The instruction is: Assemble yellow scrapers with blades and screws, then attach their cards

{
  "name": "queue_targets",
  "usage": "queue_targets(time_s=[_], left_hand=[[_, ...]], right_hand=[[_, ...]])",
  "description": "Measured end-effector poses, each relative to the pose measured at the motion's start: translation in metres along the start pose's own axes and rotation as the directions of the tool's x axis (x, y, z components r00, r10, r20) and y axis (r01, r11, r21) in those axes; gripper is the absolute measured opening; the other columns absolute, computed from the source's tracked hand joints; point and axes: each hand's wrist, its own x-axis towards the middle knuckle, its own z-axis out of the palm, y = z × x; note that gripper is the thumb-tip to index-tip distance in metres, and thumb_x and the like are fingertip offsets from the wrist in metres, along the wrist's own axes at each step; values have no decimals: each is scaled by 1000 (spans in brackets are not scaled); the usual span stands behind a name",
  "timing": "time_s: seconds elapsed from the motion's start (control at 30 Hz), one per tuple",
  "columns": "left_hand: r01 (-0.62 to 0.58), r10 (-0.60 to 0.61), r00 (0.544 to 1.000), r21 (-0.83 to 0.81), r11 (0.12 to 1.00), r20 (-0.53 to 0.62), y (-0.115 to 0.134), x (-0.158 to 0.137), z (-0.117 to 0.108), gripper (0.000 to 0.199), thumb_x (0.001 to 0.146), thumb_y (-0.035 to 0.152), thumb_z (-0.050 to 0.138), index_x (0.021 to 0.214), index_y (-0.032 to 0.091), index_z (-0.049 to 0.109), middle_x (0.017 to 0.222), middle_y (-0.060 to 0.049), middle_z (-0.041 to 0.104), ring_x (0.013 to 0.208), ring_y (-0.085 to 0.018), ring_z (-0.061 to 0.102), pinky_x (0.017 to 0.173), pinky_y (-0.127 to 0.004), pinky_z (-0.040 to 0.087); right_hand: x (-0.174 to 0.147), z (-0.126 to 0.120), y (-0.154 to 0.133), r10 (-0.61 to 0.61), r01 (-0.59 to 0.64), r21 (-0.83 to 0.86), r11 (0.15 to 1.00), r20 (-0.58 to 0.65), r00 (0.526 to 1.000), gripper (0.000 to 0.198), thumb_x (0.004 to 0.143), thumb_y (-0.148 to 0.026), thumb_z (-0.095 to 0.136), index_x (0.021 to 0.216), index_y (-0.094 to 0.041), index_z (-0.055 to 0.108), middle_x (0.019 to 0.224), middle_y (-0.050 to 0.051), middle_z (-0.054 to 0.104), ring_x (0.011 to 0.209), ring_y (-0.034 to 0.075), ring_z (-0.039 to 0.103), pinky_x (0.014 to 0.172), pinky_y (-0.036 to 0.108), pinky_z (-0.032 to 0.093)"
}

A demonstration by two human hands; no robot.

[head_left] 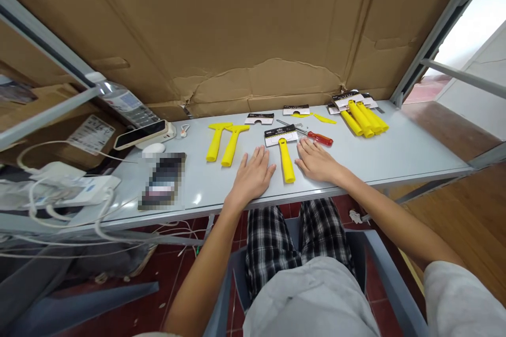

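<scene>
My left hand [253, 175] lies flat on the grey table, fingers stretched forward. Flat on the tabletop too is my right hand [315, 160], its fingertips close to a red-handled screwdriver [320, 138]. Between the hands rests a yellow scraper [287, 162] with a black-and-white card [281, 135] over its head end; neither hand holds it. To the left of my left hand are two bare yellow scraper handles [215, 143] with T-shaped heads. Two more cards [259, 118] lie farther back, with small yellow pieces [324, 118] near them.
At the back right sits a pile of carded yellow scrapers [366, 118]. On the left are a phone on a stand [142, 135], a water bottle [128, 105], a pixelated item [163, 181] and a power strip [90, 189] with white cables. Cardboard [253, 26] walls the back.
</scene>
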Motion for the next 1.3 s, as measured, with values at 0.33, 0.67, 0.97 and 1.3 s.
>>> queue_targets(time_s=[0.33,0.67,0.97,1.3], left_hand=[[-2,2,999,1,1000,-44,-1,0,2,68,117,42,28,172,3,40,183,-16,28,171,-32,27,139,-57,20],[-22,23,997,8,1000,-71,-4,1,6,66,117,41,32,171,3,42,182,-17,30,171,-33,29,138,-58,22],[-34,33,995,-9,999,-96,-6,1,8,65,117,43,33,168,6,46,181,-19,34,169,-34,32,138,-58,23],[-35,34,994,-11,999,-102,-6,0,6,65,116,43,33,167,5,47,181,-19,35,169,-34,33,138,-58,24]], right_hand=[[13,-40,-31,107,-123,-106,987,-140,984,51,108,-34,34,127,-5,73,142,25,67,141,41,60,127,60,42],[55,-40,-58,199,-194,43,980,-168,965,42,105,-45,48,131,-18,67,127,18,73,118,35,74,99,46,60],[54,-51,-45,147,-134,76,988,-211,966,44,99,-32,48,133,-14,69,126,20,73,116,33,73,98,40,59],[30,-146,93,348,-358,80,930,-499,794,55,99,-35,50,144,-6,65,123,24,70,125,42,64,111,55,52]])
